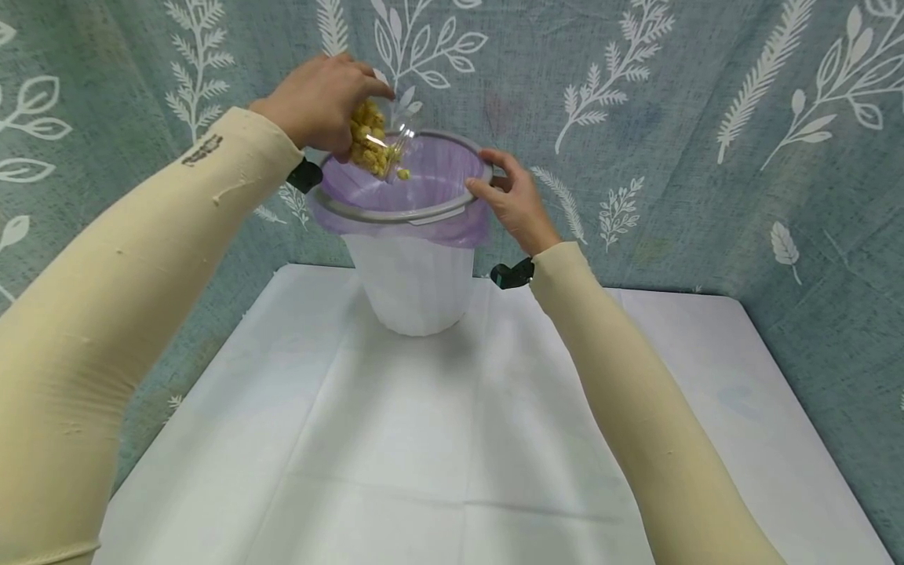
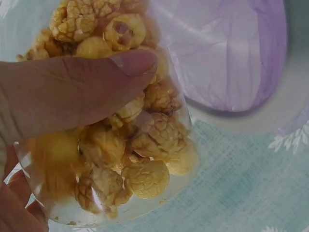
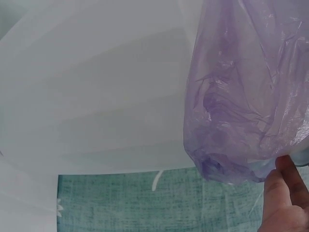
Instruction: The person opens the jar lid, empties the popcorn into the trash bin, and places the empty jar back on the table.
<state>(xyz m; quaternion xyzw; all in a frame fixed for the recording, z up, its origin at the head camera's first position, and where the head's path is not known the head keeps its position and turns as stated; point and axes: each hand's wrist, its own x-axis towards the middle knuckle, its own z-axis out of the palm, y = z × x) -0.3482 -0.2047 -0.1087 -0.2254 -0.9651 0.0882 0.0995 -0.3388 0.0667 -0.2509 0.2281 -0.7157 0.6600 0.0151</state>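
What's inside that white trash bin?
A purple trash bag lines the white trash bin, its edge hanging outside below the gray rim. The bin's near side covers the bottom, so I can't tell whether any popcorn from the tilted clear jar lies there.

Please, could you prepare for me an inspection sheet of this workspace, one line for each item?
Surface: white table, crease lines visible.
Job's things: white bin upright near the far edge, with purple liner folded over its grey rim; clear jar tilted over the bin's mouth, with yellow popcorn-like pieces inside and one at its opening.
Clutter: nothing seen.
Left hand: grips the jar.
Right hand: holds the grey rim on its own side.
Cables: nothing seen.
Surroundings: teal fabric with white leaf prints behind the table; cream sleeves on both arms; a black device at each wrist.
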